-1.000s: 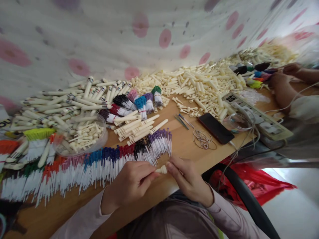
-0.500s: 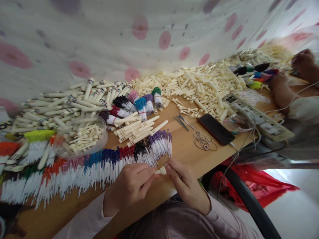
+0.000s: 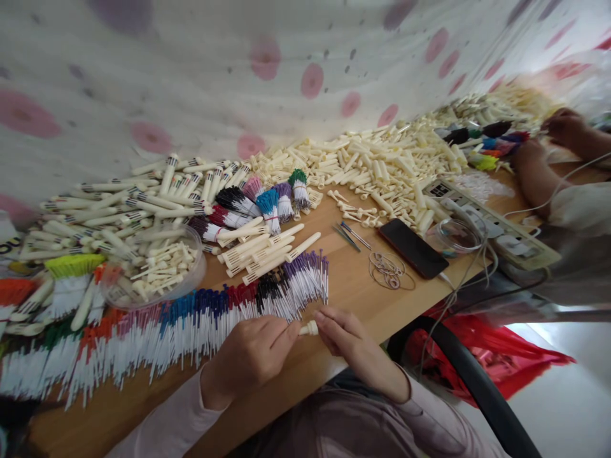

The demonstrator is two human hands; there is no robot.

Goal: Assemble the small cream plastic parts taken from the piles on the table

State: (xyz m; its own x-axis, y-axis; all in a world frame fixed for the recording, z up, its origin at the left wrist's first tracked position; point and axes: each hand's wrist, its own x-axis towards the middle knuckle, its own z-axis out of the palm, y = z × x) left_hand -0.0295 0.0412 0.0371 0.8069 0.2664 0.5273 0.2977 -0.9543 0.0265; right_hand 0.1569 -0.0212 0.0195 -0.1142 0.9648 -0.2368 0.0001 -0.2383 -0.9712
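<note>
Near the table's front edge, my left hand [image 3: 255,356] is closed round one end of a small cream plastic part [image 3: 309,328]. Its other, wider end touches the fingertips of my right hand [image 3: 351,343], whose fingers are pressed together; my palm hides what else they may hold. Just behind my hands lies a long row of thin refills [image 3: 205,324] with coloured tips. Several slotted cream barrels [image 3: 267,251] rest beyond the row, beside tied bundles of coloured refills [image 3: 270,207].
Finished-looking pens [image 3: 109,210] and a clear tub [image 3: 203,267] are at the left. Cream parts [image 3: 382,152] heap along the curtain. Tweezers [image 3: 347,236], rubber bands [image 3: 389,270], a phone [image 3: 413,248] and a power strip [image 3: 506,235] lie rightward. Another person's hands work far right.
My right hand's fingers have straightened and drawn together against the cream part. My left hand has shifted very slightly. The other person's hands have moved a little left.
</note>
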